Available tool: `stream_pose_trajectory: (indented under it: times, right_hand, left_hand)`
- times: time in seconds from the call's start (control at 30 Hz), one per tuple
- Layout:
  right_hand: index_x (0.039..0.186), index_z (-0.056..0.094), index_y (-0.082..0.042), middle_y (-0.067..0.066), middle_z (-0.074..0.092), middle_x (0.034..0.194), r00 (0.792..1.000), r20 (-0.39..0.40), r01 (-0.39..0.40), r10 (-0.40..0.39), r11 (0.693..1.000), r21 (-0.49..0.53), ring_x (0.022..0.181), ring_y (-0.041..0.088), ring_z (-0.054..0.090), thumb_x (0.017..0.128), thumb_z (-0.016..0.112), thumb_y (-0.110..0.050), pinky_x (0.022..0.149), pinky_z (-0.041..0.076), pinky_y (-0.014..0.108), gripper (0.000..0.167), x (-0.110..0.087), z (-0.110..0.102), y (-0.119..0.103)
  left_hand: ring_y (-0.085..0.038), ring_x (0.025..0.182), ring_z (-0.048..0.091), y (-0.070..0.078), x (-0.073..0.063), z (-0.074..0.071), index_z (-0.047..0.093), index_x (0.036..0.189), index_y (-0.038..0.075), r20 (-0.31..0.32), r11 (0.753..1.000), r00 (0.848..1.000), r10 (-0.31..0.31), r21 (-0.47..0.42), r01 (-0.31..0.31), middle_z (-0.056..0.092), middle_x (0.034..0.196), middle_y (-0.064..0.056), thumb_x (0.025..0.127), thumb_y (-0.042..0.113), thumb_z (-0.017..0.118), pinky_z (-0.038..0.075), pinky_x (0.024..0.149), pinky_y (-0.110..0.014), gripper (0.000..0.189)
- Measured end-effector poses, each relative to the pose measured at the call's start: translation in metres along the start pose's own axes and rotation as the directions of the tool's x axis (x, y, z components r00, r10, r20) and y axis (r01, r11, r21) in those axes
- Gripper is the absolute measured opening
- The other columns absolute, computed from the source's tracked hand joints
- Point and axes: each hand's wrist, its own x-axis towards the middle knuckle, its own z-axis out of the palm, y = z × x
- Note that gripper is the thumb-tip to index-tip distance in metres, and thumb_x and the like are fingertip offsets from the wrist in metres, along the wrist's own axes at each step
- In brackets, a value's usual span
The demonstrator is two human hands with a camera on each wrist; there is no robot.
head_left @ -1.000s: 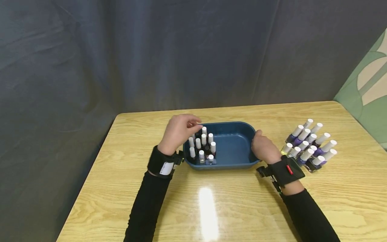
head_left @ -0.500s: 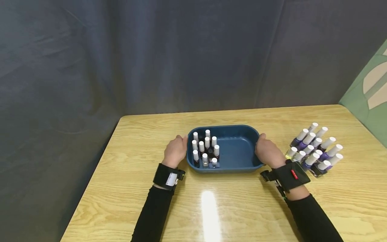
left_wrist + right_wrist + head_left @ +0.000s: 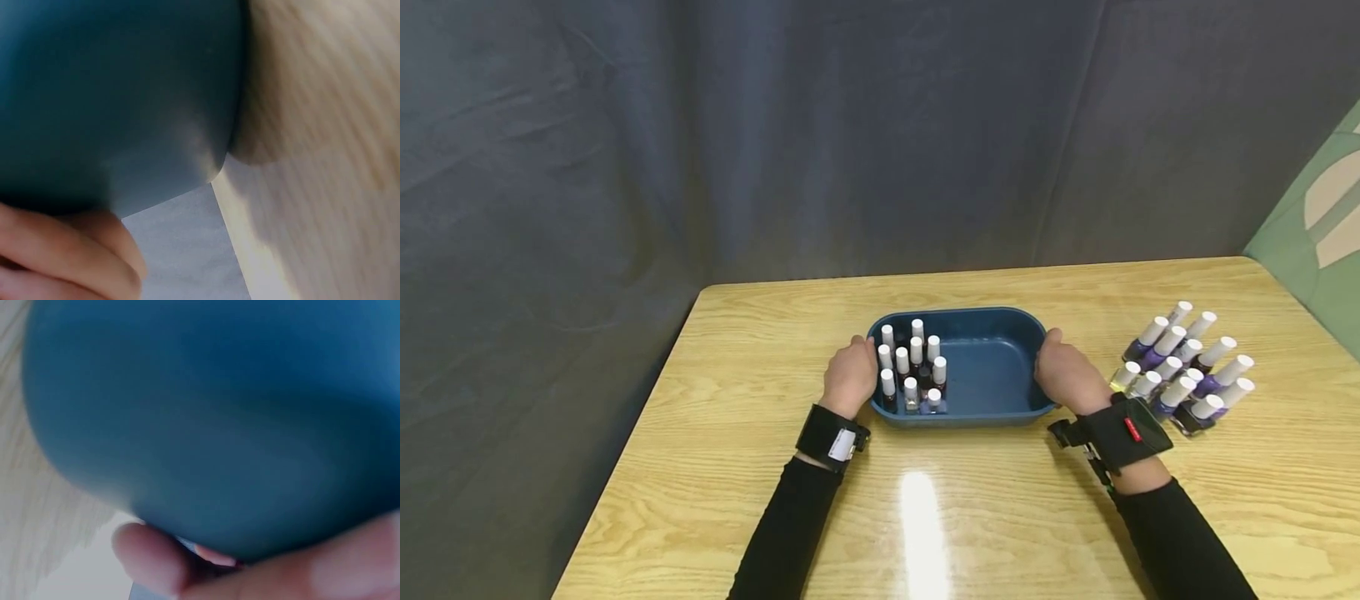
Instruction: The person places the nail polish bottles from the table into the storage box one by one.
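Observation:
A dark blue oval-ended tray point(image 3: 988, 377) sits in the middle of the table in the head view. My left hand point(image 3: 849, 377) holds its left end, and my right hand point(image 3: 1066, 375) grips the right end. Several nail polish bottles with white caps point(image 3: 902, 361) stand upright in the tray's left half. In the left wrist view, bent fingers point(image 3: 69, 259) press against the tray's outer wall point(image 3: 125, 112). The right wrist view has the tray's side point(image 3: 187, 437) filling most of the picture, with fingers point(image 3: 153, 559) at its lower edge. Both thumbs are partly hidden.
Several more nail polish bottles point(image 3: 1170, 342), purple, dark and yellow with white caps, stand in a tight group right of my right hand. A grey curtain point(image 3: 880, 142) hangs behind the wooden table point(image 3: 737, 375). Green patterned cloth point(image 3: 1311, 242) shows at the far right.
My left hand has come down from above the bottles at the tray's back left corner and taken hold of its left end. My right hand keeps its hold. The view has shifted slightly.

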Motion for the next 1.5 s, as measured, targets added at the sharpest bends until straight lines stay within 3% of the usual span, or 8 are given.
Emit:
stream_pose_trajectory:
  times: [0.23, 0.57, 0.8, 0.93, 1.07, 1.17, 1.3, 1.5]
  right_hand:
    - [0.107, 0.028, 0.019, 0.025, 0.055, 0.063, 0.997, -0.082, 0.007, -0.007, 1.0, -0.008, 0.051, 0.029, 0.056, 0.094, 0.028, -0.007, 0.046, 0.042, 0.036, 0.029, -0.007, -0.001, 0.005]
    - [0.097, 0.033, 0.015, 0.025, 0.055, 0.064, 0.984, -0.174, 0.044, -0.048, 0.999, -0.028, 0.051, 0.029, 0.055, 0.094, 0.036, -0.007, 0.047, 0.042, 0.038, 0.022, -0.013, -0.006, 0.007]
    - [0.108, 0.038, 0.016, 0.028, 0.058, 0.078, 0.994, -0.105, 0.022, -0.023, 1.0, -0.004, 0.064, 0.03, 0.059, 0.095, 0.047, -0.023, 0.056, 0.045, 0.04, 0.042, -0.01, -0.004, 0.002]
    - [0.106, 0.043, 0.013, 0.021, 0.058, 0.07, 0.997, -0.077, 0.02, -0.018, 0.999, 0.026, 0.055, 0.026, 0.06, 0.096, 0.047, -0.034, 0.054, 0.044, 0.037, 0.048, -0.013, -0.012, 0.003]
    - [0.107, 0.049, 0.01, 0.012, 0.058, 0.063, 0.997, -0.069, 0.026, -0.023, 0.999, 0.042, 0.047, 0.018, 0.056, 0.097, 0.042, -0.037, 0.049, 0.041, 0.031, 0.049, -0.024, -0.032, 0.004]
    - [0.108, 0.058, 0.007, 0.009, 0.063, 0.065, 0.988, -0.147, 0.053, -0.051, 0.999, 0.011, 0.051, 0.015, 0.055, 0.096, 0.046, -0.033, 0.05, 0.04, 0.029, 0.043, -0.039, -0.053, 0.006]
    - [0.099, 0.066, 0.003, 0.015, 0.068, 0.076, 0.958, -0.274, 0.079, -0.079, 0.997, -0.012, 0.059, 0.019, 0.058, 0.091, 0.055, -0.021, 0.051, 0.04, 0.029, 0.027, -0.063, -0.076, 0.018]
    - [0.093, 0.068, 0.003, 0.022, 0.067, 0.086, 0.932, -0.363, 0.027, -0.019, 1.0, 0.016, 0.065, 0.024, 0.058, 0.085, 0.061, -0.011, 0.053, 0.038, 0.027, 0.017, -0.094, -0.095, 0.041]
  left_hand:
    - [-0.039, 0.082, 0.065, 0.007, 0.002, 0.004, 0.057, 0.098, -0.003, 0.024, 1.0, 1.0, 0.0, -0.017, 0.001, 0.065, 0.087, -0.025, 0.101, 0.026, 0.03, 0.05, 0.062, -0.048, 0.039]
    - [-0.039, 0.084, 0.064, 0.009, 0.005, 0.003, 0.057, 0.1, -0.004, 0.043, 0.999, 0.999, 0.033, -0.027, -0.032, 0.065, 0.09, -0.025, 0.101, 0.027, 0.029, 0.05, 0.063, -0.048, 0.041]
    - [-0.04, 0.083, 0.064, -0.001, -0.001, 0.0, 0.056, 0.1, -0.005, 0.055, 0.999, 0.998, 0.007, -0.032, -0.006, 0.065, 0.089, -0.026, 0.101, 0.027, 0.028, 0.049, 0.061, -0.048, 0.043]
    - [-0.04, 0.08, 0.064, -0.003, -0.001, -0.002, 0.056, 0.099, -0.006, 0.058, 0.999, 0.998, 0.022, -0.032, -0.02, 0.065, 0.086, -0.026, 0.101, 0.027, 0.028, 0.049, 0.059, -0.047, 0.043]
    - [-0.039, 0.078, 0.064, -0.004, 0.0, -0.004, 0.056, 0.097, -0.006, 0.053, 0.999, 0.998, 0.032, -0.033, -0.03, 0.064, 0.082, -0.026, 0.101, 0.026, 0.028, 0.049, 0.057, -0.047, 0.043]
    - [-0.039, 0.077, 0.064, -0.005, -0.001, -0.005, 0.056, 0.096, -0.006, 0.05, 0.999, 0.998, 0.031, -0.031, -0.029, 0.064, 0.082, -0.026, 0.101, 0.026, 0.028, 0.049, 0.057, -0.046, 0.043]
    - [-0.039, 0.079, 0.064, -0.005, -0.002, -0.004, 0.057, 0.097, -0.006, 0.056, 0.998, 0.998, 0.033, -0.046, -0.03, 0.064, 0.084, -0.026, 0.101, 0.027, 0.028, 0.049, 0.057, -0.046, 0.044]
    - [-0.038, 0.078, 0.064, -0.01, -0.004, -0.004, 0.058, 0.097, -0.006, 0.052, 0.998, 0.998, 0.029, -0.06, -0.026, 0.064, 0.085, -0.025, 0.101, 0.027, 0.027, 0.049, 0.056, -0.045, 0.045]
